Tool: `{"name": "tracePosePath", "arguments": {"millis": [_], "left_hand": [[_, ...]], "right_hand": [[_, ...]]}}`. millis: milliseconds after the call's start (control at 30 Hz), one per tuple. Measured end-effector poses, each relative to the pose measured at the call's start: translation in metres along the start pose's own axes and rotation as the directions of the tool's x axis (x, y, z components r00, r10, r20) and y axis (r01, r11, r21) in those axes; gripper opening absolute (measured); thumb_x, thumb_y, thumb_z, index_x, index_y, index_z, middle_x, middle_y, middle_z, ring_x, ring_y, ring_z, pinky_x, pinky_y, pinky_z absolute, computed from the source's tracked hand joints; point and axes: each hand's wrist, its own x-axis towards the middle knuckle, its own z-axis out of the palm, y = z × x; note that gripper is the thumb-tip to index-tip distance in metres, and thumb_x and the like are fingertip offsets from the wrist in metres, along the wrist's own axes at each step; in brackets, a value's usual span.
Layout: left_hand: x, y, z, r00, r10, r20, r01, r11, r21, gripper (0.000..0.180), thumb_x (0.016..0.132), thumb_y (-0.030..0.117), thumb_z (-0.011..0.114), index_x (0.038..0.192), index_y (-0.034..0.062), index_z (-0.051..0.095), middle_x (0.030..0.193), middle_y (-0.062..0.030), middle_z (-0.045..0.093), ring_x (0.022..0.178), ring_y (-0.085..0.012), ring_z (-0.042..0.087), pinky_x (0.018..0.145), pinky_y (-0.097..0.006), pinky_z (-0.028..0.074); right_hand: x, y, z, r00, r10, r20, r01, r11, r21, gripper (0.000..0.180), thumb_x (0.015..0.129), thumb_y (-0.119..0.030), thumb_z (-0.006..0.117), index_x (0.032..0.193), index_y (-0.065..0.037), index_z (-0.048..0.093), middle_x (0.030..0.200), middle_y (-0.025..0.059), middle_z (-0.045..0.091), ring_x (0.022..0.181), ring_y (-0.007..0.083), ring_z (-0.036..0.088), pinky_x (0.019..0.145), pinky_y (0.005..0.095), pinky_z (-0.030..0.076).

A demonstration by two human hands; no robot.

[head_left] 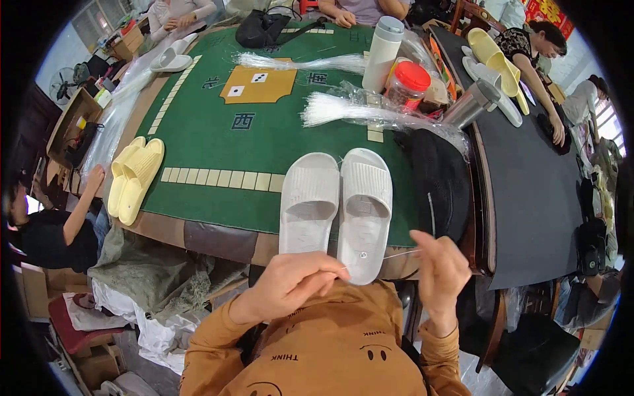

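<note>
A pair of light grey slippers (pixel 365 218) lies side by side at the table's near edge, heels toward me. My left hand (pixel 290 280) is closed at the inner heel edges, its fingertips pinched where a short bit of thin white strand shows. It covers the left slipper's heel. To the right of the heels, my right hand (pixel 444 269) is raised, thumb and finger pinched on a thin white plastic strand (pixel 401 253) that runs from the right slipper's heel. Beyond the slippers lies a bundle of similar white strands (pixel 337 111) in clear plastic.
Yellow slippers (pixel 135 178) lie at left on the green tablecloth (pixel 191 125). A black bag (pixel 439 185) sits close on the right, with a steel tumbler (pixel 472 104), a red-lidded jar (pixel 408 86) and a white bottle (pixel 383 53) behind it. Other people sit around the tables.
</note>
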Motion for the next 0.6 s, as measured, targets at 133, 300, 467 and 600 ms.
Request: {"name": "tracePosePath", "arguments": {"millis": [133,300,467,600], "left_hand": [[-0.011,-0.001,-0.02,0.996,0.007,0.094,-0.009,1.0,0.019,0.015,0.094,0.001,0.049,0.1,0.0014,0.063,0.07,-0.0061,0.06,0.057,-0.0137,0.056,0.054,-0.024,0.043],[-0.03,-0.011,-0.034,0.995,0.001,0.099,0.012,0.992,-0.127,0.021,0.099,0.014,0.045,0.099,-0.0001,0.06,0.069,-0.0066,0.059,0.057,-0.0156,0.057,0.054,-0.025,0.044],[-0.022,-0.017,-0.049,0.983,0.104,-0.154,-0.055,0.954,0.293,0.009,0.087,0.011,0.057,0.092,0.0056,0.062,0.087,-0.006,0.057,0.078,-0.0214,0.054,0.069,-0.033,0.045],[-0.018,-0.024,-0.043,0.968,0.25,0.011,-0.08,0.267,0.961,0.02,0.069,0.009,0.065,0.088,0.0139,0.067,0.096,-0.0021,0.052,0.097,-0.0233,0.048,0.087,-0.042,0.034]], "right_hand": [[-0.004,0.014,-0.012,0.99,0.142,-0.017,-0.14,0.985,0.097,0.037,0.07,0.016,0.058,0.102,0.0,0.067,0.067,0.0081,0.059,0.056,0.0175,0.056,0.05,0.0281,0.044],[0.0,0.021,-0.019,0.998,0.044,0.054,-0.049,0.994,0.092,0.033,0.072,0.015,0.057,0.1,0.001,0.067,0.068,0.0085,0.061,0.057,0.0182,0.059,0.052,0.0266,0.045],[-0.01,0.02,-0.017,0.985,0.042,0.166,-0.075,0.977,0.198,0.028,0.073,0.013,0.057,0.098,0.002,0.063,0.07,0.0091,0.063,0.059,0.0193,0.061,0.053,0.0287,0.047],[-0.014,0.02,-0.009,0.945,-0.14,0.295,0.067,0.967,0.245,0.021,0.074,0.006,0.059,0.094,0.0,0.06,0.076,0.0108,0.064,0.064,0.0261,0.063,0.057,0.0341,0.051]]}}
